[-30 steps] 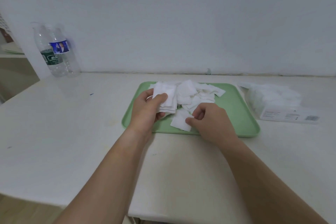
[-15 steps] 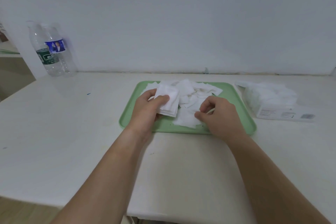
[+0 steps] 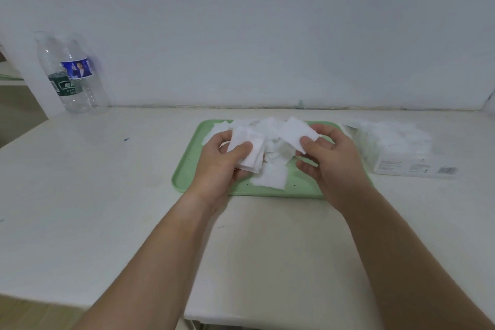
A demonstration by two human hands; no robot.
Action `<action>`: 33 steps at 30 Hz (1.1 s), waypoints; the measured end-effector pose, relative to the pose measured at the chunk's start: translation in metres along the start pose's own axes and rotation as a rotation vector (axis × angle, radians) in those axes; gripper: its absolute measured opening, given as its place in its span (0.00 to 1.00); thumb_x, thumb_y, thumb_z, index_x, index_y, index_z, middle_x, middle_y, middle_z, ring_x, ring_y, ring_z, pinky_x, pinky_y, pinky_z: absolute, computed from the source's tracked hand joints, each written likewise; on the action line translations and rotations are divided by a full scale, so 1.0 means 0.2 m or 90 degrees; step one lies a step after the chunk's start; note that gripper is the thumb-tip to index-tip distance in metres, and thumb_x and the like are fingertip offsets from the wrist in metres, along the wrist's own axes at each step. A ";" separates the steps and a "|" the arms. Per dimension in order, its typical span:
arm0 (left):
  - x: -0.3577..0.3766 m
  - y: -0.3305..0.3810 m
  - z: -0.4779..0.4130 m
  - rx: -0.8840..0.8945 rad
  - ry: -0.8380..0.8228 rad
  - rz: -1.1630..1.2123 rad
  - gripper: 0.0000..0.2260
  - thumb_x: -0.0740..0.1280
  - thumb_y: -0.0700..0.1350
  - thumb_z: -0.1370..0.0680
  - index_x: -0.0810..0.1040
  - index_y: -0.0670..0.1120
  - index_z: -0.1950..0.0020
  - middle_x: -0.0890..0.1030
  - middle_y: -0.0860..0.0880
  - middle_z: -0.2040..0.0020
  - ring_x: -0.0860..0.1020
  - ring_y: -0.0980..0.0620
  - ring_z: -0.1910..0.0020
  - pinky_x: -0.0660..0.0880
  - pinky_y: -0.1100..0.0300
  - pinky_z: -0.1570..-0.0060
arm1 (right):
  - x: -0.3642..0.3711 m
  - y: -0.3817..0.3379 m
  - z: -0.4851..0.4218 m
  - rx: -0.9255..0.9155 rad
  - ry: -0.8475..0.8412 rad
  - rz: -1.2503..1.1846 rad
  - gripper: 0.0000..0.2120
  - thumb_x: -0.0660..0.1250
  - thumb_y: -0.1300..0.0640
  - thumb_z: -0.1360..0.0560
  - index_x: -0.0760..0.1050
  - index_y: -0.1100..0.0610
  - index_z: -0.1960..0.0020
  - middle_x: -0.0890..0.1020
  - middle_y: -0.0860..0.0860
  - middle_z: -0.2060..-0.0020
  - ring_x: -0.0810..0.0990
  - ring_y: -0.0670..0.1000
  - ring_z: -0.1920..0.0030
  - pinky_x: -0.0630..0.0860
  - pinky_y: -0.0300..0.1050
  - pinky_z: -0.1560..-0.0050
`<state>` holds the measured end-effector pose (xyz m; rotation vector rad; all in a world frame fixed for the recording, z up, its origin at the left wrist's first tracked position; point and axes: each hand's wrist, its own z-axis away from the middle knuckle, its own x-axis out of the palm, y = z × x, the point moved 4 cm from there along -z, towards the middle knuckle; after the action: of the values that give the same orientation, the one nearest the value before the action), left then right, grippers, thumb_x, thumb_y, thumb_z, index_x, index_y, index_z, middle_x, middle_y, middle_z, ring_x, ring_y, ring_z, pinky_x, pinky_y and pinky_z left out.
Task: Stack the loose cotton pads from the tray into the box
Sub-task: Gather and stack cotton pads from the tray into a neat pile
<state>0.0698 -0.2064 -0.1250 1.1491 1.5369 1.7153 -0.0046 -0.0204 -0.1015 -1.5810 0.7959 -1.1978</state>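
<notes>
**Over the tray (image 3: 184, 178), both grips are full**

Over the tray I see two bare hands held close together. The left hand (image 3: 217, 169) holds a small stack of cotton pads (image 3: 247, 151). Its grip is clamped on the stack, with the thumb on top and the fingers under it. The right hand (image 3: 333, 162) pinches one single pad (image 3: 294, 132) between thumb and fingers, so that grip is clamped too. The single pad is up off the tray and tilted. It is just beside the stack, but I cannot tell if the two touch.

More loose pads (image 3: 270, 178) lie in a messy heap on the green tray, under and behind the hands. One of them lies flat near the front rim.

The tray sits on the white desk (image 3: 107, 182). The box (image 3: 401, 161) is on the desk too, just to the right of the tray, and it has white pads in it. Far off to the left, by the wall, two clear water bottles (image 3: 73, 75) stand upright side by side.
</notes>
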 end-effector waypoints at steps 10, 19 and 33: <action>0.07 0.01 0.04 0.034 -0.061 -0.119 0.11 0.74 0.34 0.26 0.80 0.49 0.50 0.82 0.52 0.67 0.76 0.53 0.69 0.74 0.58 0.63 | 0.08 -0.02 0.05 -0.032 -0.308 0.113 0.09 0.64 0.66 0.21 0.82 0.62 0.46 0.83 0.54 0.54 0.77 0.51 0.54 0.75 0.42 0.57; 0.10 0.00 0.05 0.016 -0.121 -0.113 0.17 0.74 0.39 0.28 0.82 0.45 0.39 0.86 0.47 0.54 0.85 0.50 0.55 0.82 0.57 0.56 | 0.03 -0.02 0.01 -0.085 -0.138 0.283 0.07 0.75 0.63 0.28 0.84 0.59 0.50 0.86 0.52 0.64 0.79 0.45 0.67 0.75 0.38 0.65; 0.17 0.03 0.10 -0.064 -0.137 -0.014 0.15 0.57 0.36 0.19 0.84 0.42 0.44 0.86 0.41 0.46 0.85 0.42 0.48 0.82 0.48 0.47 | -0.01 -0.01 -0.01 -0.075 -0.047 0.302 0.08 0.78 0.60 0.31 0.82 0.59 0.54 0.82 0.50 0.69 0.78 0.44 0.70 0.73 0.35 0.67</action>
<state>0.0718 -0.1682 -0.1114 1.2167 1.3145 1.5791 -0.0068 -0.0179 -0.1009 -1.4128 1.1324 -0.7567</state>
